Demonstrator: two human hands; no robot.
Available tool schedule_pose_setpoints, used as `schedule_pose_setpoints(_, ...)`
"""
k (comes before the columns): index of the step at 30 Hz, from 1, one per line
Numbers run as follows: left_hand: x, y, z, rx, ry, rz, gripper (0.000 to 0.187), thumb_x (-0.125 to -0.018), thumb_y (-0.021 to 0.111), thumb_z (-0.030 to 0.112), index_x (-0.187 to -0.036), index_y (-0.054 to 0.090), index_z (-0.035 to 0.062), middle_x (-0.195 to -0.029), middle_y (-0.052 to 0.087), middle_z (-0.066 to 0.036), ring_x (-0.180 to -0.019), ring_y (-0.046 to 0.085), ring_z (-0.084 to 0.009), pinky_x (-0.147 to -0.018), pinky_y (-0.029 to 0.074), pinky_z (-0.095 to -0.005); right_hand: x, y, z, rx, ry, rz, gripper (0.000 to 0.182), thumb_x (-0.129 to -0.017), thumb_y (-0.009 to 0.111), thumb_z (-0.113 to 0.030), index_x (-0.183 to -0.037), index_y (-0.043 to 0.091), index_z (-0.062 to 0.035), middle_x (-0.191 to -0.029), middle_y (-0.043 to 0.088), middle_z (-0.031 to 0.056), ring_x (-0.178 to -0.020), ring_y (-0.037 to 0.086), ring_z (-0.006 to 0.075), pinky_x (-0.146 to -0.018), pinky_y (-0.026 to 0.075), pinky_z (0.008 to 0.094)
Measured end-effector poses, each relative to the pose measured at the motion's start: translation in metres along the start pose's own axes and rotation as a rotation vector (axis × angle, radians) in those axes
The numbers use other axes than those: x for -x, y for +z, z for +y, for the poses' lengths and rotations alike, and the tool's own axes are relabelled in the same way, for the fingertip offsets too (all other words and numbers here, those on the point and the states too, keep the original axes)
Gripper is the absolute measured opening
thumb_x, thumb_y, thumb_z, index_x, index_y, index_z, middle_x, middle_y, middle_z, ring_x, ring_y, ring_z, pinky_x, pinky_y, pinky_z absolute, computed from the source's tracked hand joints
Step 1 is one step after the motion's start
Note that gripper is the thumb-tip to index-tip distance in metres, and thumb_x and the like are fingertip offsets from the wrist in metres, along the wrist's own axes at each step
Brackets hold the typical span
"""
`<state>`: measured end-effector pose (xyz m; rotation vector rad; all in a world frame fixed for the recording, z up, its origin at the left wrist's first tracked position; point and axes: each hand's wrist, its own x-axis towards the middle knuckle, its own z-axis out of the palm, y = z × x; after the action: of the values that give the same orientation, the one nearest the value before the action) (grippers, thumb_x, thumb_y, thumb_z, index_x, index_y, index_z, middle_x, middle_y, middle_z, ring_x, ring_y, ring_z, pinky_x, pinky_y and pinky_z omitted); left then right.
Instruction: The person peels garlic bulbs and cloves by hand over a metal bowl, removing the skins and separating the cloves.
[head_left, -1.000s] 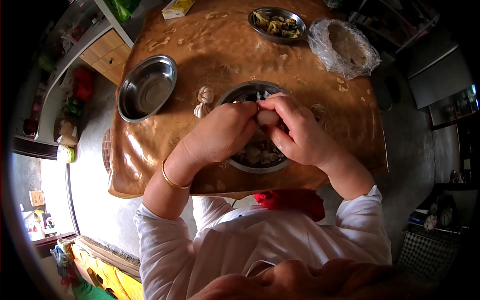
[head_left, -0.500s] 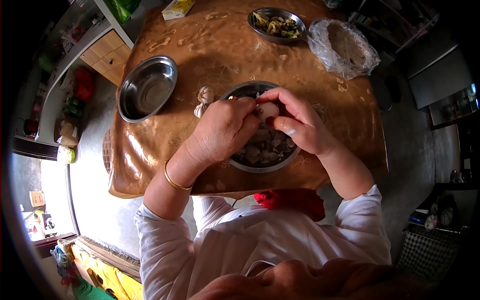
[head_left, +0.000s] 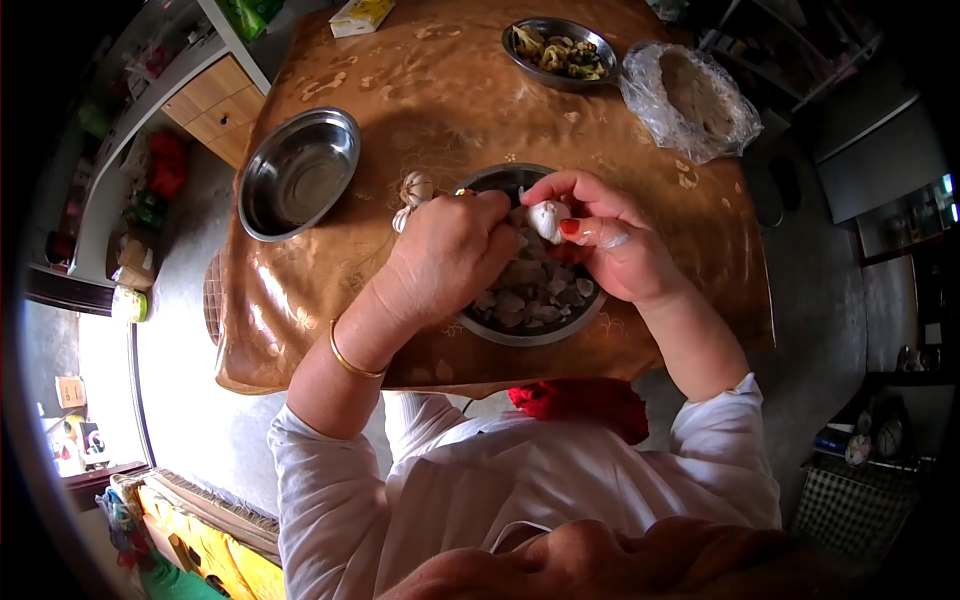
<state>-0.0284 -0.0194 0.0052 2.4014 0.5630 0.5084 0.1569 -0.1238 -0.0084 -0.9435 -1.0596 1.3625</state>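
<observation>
A white garlic bulb [head_left: 547,220] is held between the thumb and fingers of my right hand [head_left: 615,240], above a metal bowl [head_left: 528,338]. Garlic skins [head_left: 535,290] lie inside that bowl. Just left of the bulb is my left hand [head_left: 445,255], its fingers curled together in a pinch. Whatever they hold, if anything, is hidden behind the knuckles. Beyond my left hand, more garlic bulbs [head_left: 414,188] rest on the table, partly covered by it.
An empty metal basin [head_left: 300,175] stands on the brown-covered table [head_left: 430,110] at the left. At the far side are a bowl of food [head_left: 560,55], a clear plastic bag with something pale inside [head_left: 690,100] and a yellow-and-white box [head_left: 357,17].
My right hand has turned and drawn slightly right with the garlic bulb, which now shows more fully. A small gap has opened between the bulb and my left hand.
</observation>
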Motion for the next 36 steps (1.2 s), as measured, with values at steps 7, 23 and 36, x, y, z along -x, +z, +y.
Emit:
schedule_pose_setpoints(7, 0.000, 0.004, -0.004, -0.111, 0.022, -0.030, 0.021, -0.087, 0.054, 0.023, -0.081, 0.061, 0.0034, -0.075, 0.065, -0.020, -0.073, 0.064, -0.0409, -0.066, 0.051, -0.0485, -0.003, -0.006, 0.000, -0.210, -0.018, 0.043, 0.034, -0.087, 0.047, -0.013, -0.119, 0.056, -0.0063, -0.107, 0.060, 0.0055, -0.085, 0.053, 0.0102, -0.074, 0.045, 0.0238)
schedule_pose_setpoints(23, 0.004, 0.004, 0.002, -0.056, 0.055, -0.024, 0.015, -0.083, 0.058, 0.020, -0.083, 0.060, 0.0050, -0.073, 0.065, -0.018, -0.069, 0.064, -0.0400, -0.061, 0.051, -0.0485, -0.003, -0.003, 0.000, 0.055, -0.056, 0.005, 0.036, -0.084, 0.053, -0.006, -0.120, 0.053, -0.0049, -0.104, 0.058, 0.0029, -0.089, 0.052, 0.0089, -0.076, 0.044, 0.0226)
schedule_pose_setpoints(36, -0.001, -0.005, 0.004, 0.407, -0.021, -0.140, 0.023, -0.091, 0.049, 0.015, -0.097, 0.062, -0.0033, -0.085, 0.064, -0.024, -0.080, 0.063, -0.0392, -0.072, 0.050, -0.0424, 0.001, 0.008, 0.004, 0.382, -0.239, 0.006, 0.035, -0.085, 0.054, 0.009, -0.118, 0.054, -0.0024, -0.106, 0.058, 0.0053, -0.098, 0.056, 0.0121, -0.086, 0.047, 0.0275)
